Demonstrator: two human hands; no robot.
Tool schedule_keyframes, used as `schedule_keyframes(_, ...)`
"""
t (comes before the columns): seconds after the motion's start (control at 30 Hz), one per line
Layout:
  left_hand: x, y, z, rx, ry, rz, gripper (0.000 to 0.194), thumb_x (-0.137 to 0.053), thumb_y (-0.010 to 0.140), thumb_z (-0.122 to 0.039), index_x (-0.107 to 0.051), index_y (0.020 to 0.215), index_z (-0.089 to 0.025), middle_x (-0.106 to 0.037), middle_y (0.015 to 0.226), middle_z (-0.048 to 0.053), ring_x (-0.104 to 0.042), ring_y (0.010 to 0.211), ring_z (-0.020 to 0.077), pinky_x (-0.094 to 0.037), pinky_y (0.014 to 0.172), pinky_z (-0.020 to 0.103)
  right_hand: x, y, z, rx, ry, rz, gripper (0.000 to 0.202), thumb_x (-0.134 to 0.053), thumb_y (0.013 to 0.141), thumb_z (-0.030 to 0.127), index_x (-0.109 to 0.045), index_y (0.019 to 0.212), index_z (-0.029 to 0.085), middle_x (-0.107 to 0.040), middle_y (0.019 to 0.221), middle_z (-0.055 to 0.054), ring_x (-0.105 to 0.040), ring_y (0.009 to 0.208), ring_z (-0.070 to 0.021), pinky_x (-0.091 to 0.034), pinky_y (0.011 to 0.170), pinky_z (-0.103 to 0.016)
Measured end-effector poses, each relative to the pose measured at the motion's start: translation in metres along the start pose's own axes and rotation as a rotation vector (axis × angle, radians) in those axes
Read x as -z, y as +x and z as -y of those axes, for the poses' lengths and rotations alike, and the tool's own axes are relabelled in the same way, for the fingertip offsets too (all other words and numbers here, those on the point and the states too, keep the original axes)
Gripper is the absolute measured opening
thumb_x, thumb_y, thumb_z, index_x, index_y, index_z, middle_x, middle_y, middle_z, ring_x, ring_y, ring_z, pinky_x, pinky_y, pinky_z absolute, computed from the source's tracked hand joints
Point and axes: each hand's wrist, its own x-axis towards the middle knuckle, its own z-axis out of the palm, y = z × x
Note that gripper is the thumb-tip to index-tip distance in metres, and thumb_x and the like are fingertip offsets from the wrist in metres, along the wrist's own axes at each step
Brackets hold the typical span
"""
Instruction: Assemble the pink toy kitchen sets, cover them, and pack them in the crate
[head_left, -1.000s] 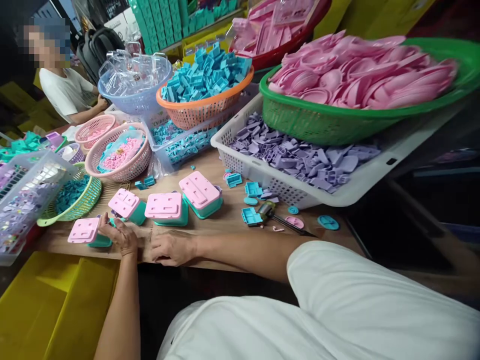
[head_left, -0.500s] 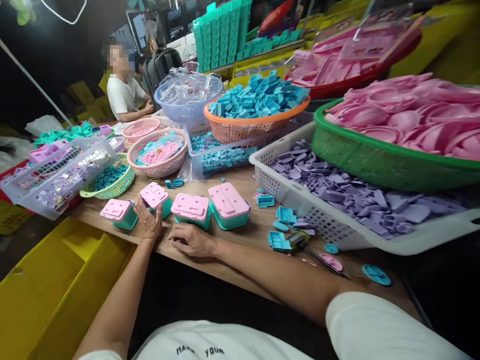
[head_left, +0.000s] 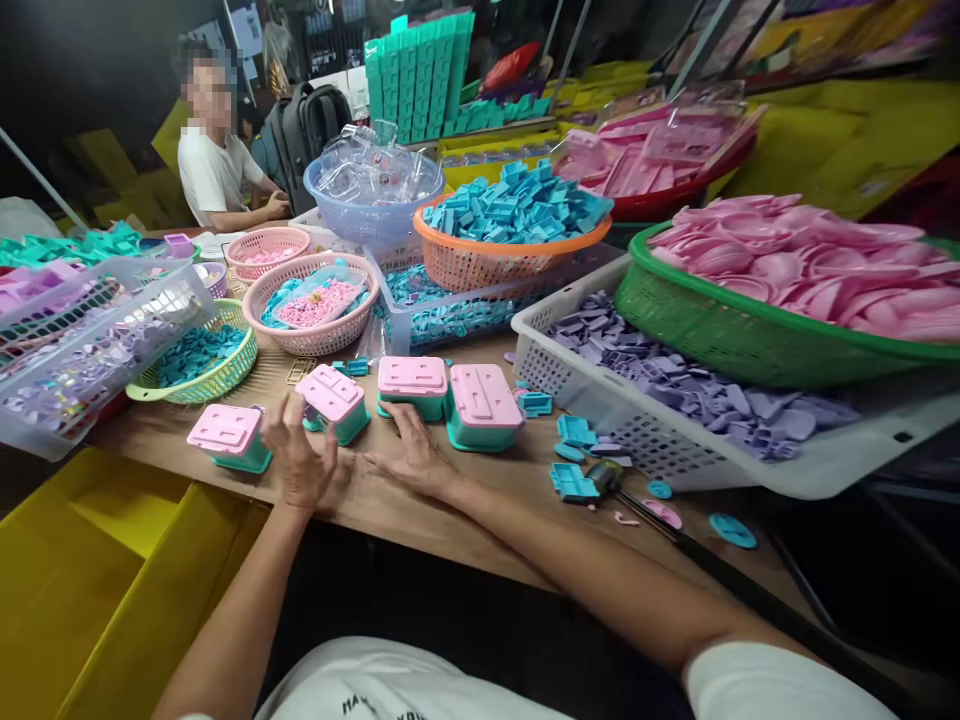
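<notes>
Four small boxes with pink tops and green bottoms are set out in a row on the brown table. The left hand is held up with its fingers spread and bent, between the first box and the second box. Part of the second box is hidden by its fingers, and whether that box is touched cannot be told. The right hand is laid low over the table with its fingers stretched wide, and nothing is seen to be held in it. Its longest-reaching finger is placed at the lower edge of the third box. The fourth box is placed just to the right of that one. Farther right, some blue pieces are scattered near a long dark stick. Behind them, purple bits are kept in a white crate, and a green basket is piled high with pink parts. An orange basket is filled with blue blocks. At the back left, a person in a white shirt can be seen.
</notes>
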Motion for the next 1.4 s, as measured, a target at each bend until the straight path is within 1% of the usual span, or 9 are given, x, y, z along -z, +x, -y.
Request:
schedule_keyframes(0.2,0.058,0.044,0.042,0.325,0.399,0.116,0.068,-0.059,0.086,-0.058,-0.056,0.134,-0.010,-0.039,0.149,0.029,-0.034,0.136,0.0515,-0.030,0.107,0.071,-0.051,0.035,0.027,-0.146,-0.089,-0.162,0.110,-0.086,0.065,0.056,-0.028,0.152,0.021,-0.041,0.142,-0.017,-0.038,0.139,-0.0355,-0.034,0.120,-0.056)
schedule_keyframes(0.27,0.067,0.059,0.062,0.217,0.435,0.289,0.059,-0.057,0.086,-0.056,-0.064,0.121,-0.010,-0.050,0.139,0.026,-0.041,0.130,0.0490,-0.032,0.106,0.068,-0.065,0.050,0.026,-0.200,-0.068,-0.180,0.104,-0.086,0.067,0.050,-0.029,0.150,0.020,-0.044,0.141,-0.018,-0.040,0.137,-0.0356,-0.034,0.119,-0.057)
schedule_keyframes(0.4,0.085,0.084,0.100,-0.327,0.142,0.695,0.053,-0.058,0.080,-0.051,-0.063,0.125,-0.022,-0.056,0.140,0.014,-0.043,0.135,0.0356,-0.032,0.115,0.055,-0.069,0.064,0.010,-0.192,0.072,-0.155,0.089,-0.080,0.075,0.036,-0.031,0.147,0.021,-0.053,0.133,-0.017,-0.052,0.126,-0.0307,-0.043,0.111,-0.054)
schedule_keyframes(0.5,0.095,0.090,0.112,-0.240,0.185,0.650,0.079,-0.059,0.078,-0.066,-0.050,0.140,-0.017,-0.048,0.146,0.020,-0.040,0.138,0.0405,-0.033,0.114,0.058,-0.065,0.069,0.002,-0.177,0.149,-0.150,0.092,-0.082,0.073,0.038,-0.030,0.148,0.022,-0.051,0.138,-0.017,-0.053,0.128,-0.0295,-0.045,0.111,-0.052)
schedule_keyframes(0.57,0.097,0.088,0.108,-0.008,0.348,0.598,0.096,-0.056,0.075,-0.077,-0.045,0.141,-0.008,-0.048,0.140,0.029,-0.046,0.131,0.0477,-0.041,0.105,0.063,-0.067,0.075,0.000,-0.166,0.153,-0.147,0.096,-0.084,0.071,0.040,-0.030,0.149,0.021,-0.049,0.144,-0.018,-0.050,0.133,-0.0296,-0.041,0.115,-0.051)
schedule_keyframes(0.67,0.093,0.091,0.099,0.113,0.410,0.763,0.094,-0.060,0.071,-0.078,-0.049,0.133,-0.007,-0.057,0.129,0.029,-0.058,0.120,0.0457,-0.048,0.096,0.057,-0.071,0.087,-0.001,-0.141,0.200,-0.091,0.099,-0.085,0.070,0.041,-0.030,0.150,0.020,-0.050,0.146,-0.017,-0.049,0.137,-0.0282,-0.037,0.119,-0.049)
schedule_keyframes(0.83,0.091,0.122,0.109,-0.195,0.220,0.992,0.081,-0.069,0.064,-0.043,-0.052,0.141,-0.022,-0.060,0.139,0.015,-0.058,0.124,0.0359,-0.048,0.102,0.047,-0.063,0.101,-0.011,-0.145,0.370,0.039,0.100,-0.090,0.065,0.038,-0.037,0.148,0.021,-0.056,0.142,-0.016,-0.054,0.134,-0.0278,-0.041,0.116,-0.050)
schedule_keyframes(1.13,0.077,0.139,0.121,-0.425,0.140,0.950,0.074,-0.061,0.069,-0.030,-0.054,0.143,-0.026,-0.054,0.147,0.012,-0.050,0.132,0.0325,-0.039,0.113,0.047,-0.045,0.098,-0.014,-0.043,0.539,0.240,0.098,-0.086,0.071,0.039,-0.036,0.153,0.023,-0.050,0.152,-0.015,-0.054,0.137,-0.0255,-0.043,0.116,-0.044)
schedule_keyframes(1.4,0.064,0.131,0.125,-0.379,0.174,0.893,0.084,-0.053,0.065,-0.024,-0.047,0.149,-0.021,-0.049,0.153,0.013,-0.046,0.135,0.0345,-0.034,0.115,0.054,-0.046,0.095,-0.013,0.015,0.385,0.196,0.094,-0.082,0.074,0.033,-0.035,0.155,0.019,-0.047,0.155,-0.014,-0.047,0.143,-0.0245,-0.034,0.123,-0.042)
